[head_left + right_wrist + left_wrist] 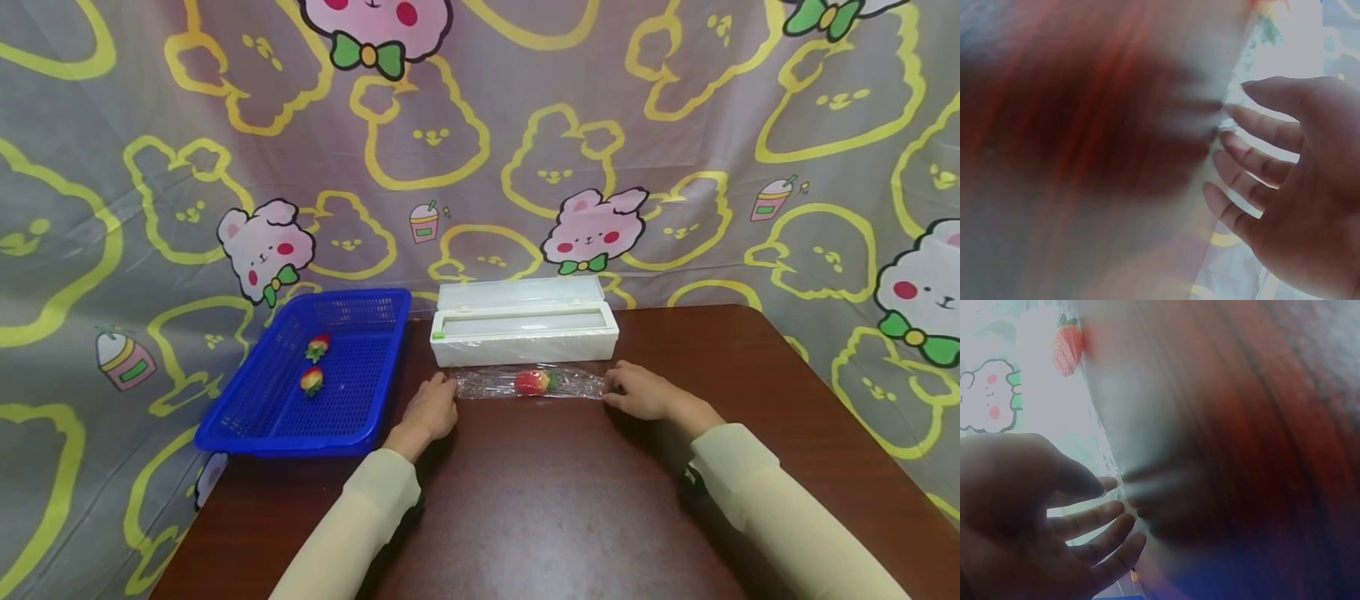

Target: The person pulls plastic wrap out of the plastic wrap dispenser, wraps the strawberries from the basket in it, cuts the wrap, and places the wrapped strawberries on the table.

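Note:
A strawberry [531,382] lies inside a narrow strip of clear plastic wrap [486,384] on the brown table. My left hand [435,406] touches the strip's left end; in the left wrist view the fingers [1107,547] are fairly straight and spread, thumb close to the index finger. At the right end, the fingertips of my right hand [637,390] rest by the film. The right wrist view shows those fingers [1250,153] apart, with a gap between thumb and index finger. Right behind the strip stands a white plastic wrap dispenser [525,348], its lid raised.
A blue plastic basket [386,367] stands on the left, with two strawberries [312,381] in it. A patterned cloth [480,150] hangs behind the table. Brown tabletop [555,500] stretches in front of the strip, between both forearms.

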Available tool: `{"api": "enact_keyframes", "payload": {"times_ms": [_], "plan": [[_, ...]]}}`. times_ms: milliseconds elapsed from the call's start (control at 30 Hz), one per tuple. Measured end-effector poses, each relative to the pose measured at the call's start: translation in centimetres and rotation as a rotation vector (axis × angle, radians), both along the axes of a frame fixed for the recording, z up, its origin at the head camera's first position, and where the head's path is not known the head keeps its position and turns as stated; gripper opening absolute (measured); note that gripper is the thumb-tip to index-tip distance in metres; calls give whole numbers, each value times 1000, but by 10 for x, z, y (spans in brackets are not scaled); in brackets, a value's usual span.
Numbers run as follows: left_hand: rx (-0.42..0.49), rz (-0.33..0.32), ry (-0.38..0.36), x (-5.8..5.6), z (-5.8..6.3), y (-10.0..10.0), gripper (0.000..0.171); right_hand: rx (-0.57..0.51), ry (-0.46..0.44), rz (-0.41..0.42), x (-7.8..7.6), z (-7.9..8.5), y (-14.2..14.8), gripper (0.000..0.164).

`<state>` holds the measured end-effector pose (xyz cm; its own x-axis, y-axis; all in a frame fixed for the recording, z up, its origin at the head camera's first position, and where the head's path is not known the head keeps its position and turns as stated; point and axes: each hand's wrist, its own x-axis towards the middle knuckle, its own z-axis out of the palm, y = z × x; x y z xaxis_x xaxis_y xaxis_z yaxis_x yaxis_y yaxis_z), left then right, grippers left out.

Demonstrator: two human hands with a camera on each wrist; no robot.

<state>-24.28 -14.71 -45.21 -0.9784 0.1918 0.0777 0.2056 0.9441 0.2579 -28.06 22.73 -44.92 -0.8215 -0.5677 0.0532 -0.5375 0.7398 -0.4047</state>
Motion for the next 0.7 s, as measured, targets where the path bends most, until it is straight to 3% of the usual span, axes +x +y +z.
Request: {"api": "enact_keyframes", "payload": {"times_ms": [267, 500, 700], "plan": [[2, 17, -5, -1, 4, 2, 25, 8, 15, -33, -8, 28, -13, 10], [34, 4, 96, -6, 3, 2, 22, -12, 144, -2, -17, 57, -52, 10], [116, 62, 194, -10, 0, 5, 30, -26, 233, 67, -29, 69, -95, 17]]}}
